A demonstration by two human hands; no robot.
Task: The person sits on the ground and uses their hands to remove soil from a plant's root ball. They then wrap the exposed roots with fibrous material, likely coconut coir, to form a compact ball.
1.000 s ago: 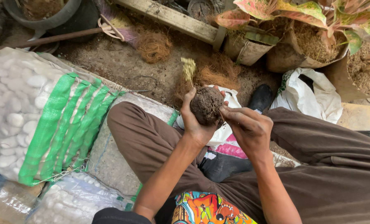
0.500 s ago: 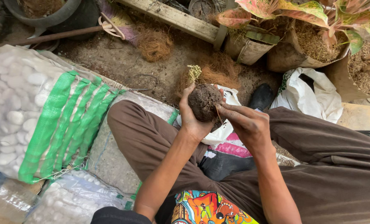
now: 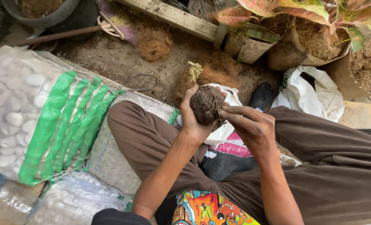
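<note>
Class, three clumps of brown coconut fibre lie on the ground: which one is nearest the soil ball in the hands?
The fibre clump just beyond the soil ball, behind its pale sprout. The other clumps lie farther off.

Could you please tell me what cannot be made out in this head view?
- Underside of the soil ball: hidden by the left hand cupping it.
- Right hand fingertips: pressed against the ball, grip unclear.
- Leafy potted plant: cut off by the top edge.
- White plastic bag: contents hidden.
</note>
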